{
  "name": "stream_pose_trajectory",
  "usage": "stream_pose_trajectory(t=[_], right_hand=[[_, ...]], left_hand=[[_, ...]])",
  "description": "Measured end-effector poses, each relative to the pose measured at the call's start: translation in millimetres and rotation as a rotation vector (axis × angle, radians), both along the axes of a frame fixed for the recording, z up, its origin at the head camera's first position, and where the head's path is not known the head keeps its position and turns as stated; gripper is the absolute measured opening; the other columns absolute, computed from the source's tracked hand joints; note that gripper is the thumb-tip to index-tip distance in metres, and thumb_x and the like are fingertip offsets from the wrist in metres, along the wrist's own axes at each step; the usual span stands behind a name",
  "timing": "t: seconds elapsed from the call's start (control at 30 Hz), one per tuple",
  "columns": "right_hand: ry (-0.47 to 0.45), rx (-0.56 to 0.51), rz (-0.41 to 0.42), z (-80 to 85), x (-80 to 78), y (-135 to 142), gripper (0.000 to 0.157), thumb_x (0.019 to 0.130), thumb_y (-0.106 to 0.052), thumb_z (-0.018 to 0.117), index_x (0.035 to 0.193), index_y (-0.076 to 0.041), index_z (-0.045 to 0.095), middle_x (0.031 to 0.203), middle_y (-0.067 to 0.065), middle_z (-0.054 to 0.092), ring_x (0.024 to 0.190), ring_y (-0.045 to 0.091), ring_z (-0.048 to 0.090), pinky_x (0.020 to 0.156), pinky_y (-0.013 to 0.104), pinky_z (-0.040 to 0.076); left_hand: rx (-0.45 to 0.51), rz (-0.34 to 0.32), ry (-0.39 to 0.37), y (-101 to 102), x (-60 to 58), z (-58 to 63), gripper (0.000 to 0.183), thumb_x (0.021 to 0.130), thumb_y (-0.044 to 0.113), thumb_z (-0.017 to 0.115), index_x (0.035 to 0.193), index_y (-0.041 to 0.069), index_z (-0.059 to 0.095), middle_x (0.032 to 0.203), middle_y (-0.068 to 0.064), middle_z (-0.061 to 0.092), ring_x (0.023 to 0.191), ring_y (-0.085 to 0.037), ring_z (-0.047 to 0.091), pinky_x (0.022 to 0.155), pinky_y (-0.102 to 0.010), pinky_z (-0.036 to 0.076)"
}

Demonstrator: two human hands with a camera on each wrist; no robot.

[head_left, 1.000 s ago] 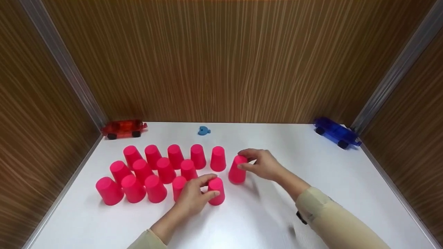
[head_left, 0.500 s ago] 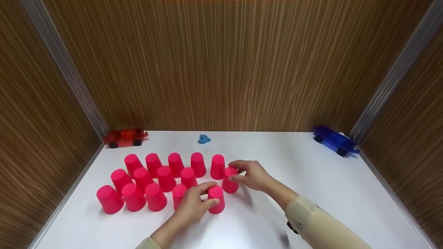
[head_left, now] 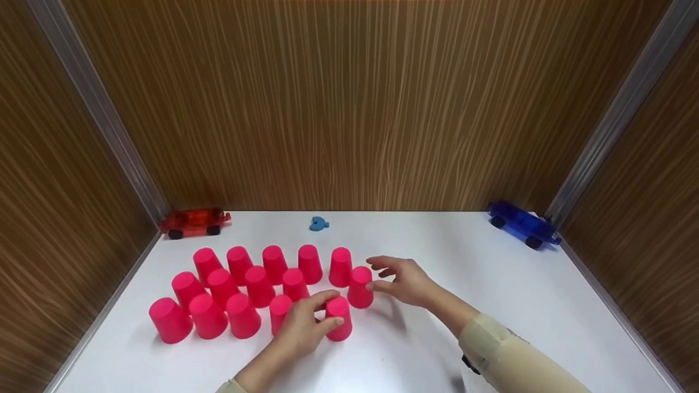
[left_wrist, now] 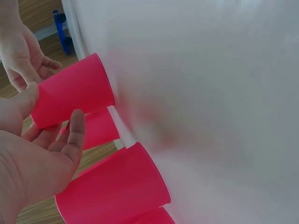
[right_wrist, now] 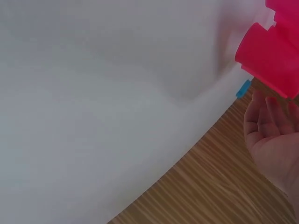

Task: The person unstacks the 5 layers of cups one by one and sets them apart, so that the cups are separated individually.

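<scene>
Bright pink cups stand upside down in three staggered rows on the white table [head_left: 431, 338]. My left hand [head_left: 303, 325] holds the rightmost front-row cup [head_left: 339, 322] between thumb and fingers, and its back partly hides the neighbouring cup [head_left: 279, 311]. In the left wrist view the thumb and fingers lie around that held cup [left_wrist: 74, 91]. At the right end of the middle row, my right hand [head_left: 408, 281] has its fingers spread beside a cup [head_left: 360, 289]. The thumb tip overlaps that cup's side, while the other fingers are apart from it.
A red toy car [head_left: 194, 222] sits at the back left corner and a blue toy car [head_left: 523, 225] at the back right. Between them lies a small blue piece [head_left: 318, 224] near the wood-grain back wall [head_left: 349, 109]. Wood-grain panels also enclose both sides.
My right hand has moved a cup leftward to the end of the middle row, then loosened its fingers and drawn back slightly. The left hand keeps its hold on the front cup.
</scene>
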State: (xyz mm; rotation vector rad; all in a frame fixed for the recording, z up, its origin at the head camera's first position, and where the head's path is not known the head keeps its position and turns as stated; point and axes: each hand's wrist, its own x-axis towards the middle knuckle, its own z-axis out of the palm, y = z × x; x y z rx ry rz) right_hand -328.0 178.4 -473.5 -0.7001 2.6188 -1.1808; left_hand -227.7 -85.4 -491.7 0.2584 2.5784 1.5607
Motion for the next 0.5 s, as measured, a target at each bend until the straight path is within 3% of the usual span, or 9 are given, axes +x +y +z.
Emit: stream_pose_trajectory(t=[0.27, 0.37, 0.5], right_hand=[[0.068, 0.029, -0.053, 13.9, -5.0, 32, 0.057, 0.094, -0.036, 0.083, 0.145, -0.016, 0.066, 0.137, 0.006, 0.07, 0.12, 0.031, 0.069, 0.098, 0.048, 0.059], [0.115, 0.063, -0.076, 22.8, -5.5, 46, 0.06, 0.095, -0.04, 0.082, 0.146, -0.015, 0.064, 0.141, 0.006, 0.068, 0.124, 0.03, 0.067, 0.101, 0.053, 0.057], [0.212, 0.142, -0.113, 38.0, -5.1, 66, 0.066, 0.097, -0.045, 0.078, 0.15, -0.011, 0.06, 0.146, 0.011, 0.064, 0.132, 0.036, 0.062, 0.107, 0.058, 0.052]], left_hand=[[-0.022, 0.012, -0.004, -1, -5.4, 9.1, 0.076, 0.088, 0.025, 0.089, 0.156, 0.019, 0.055, 0.14, -0.005, 0.065, 0.128, -0.034, 0.062, 0.092, -0.045, 0.062], [-0.066, 0.03, 0.037, -5, -5.2, 21.4, 0.082, 0.086, 0.033, 0.09, 0.159, 0.023, 0.052, 0.148, -0.002, 0.06, 0.135, -0.035, 0.058, 0.095, -0.046, 0.061], [-0.122, 0.053, 0.116, -12, -5.1, 48.7, 0.082, 0.085, 0.04, 0.09, 0.158, 0.026, 0.053, 0.152, 0.002, 0.058, 0.14, -0.031, 0.055, 0.095, -0.045, 0.061]])
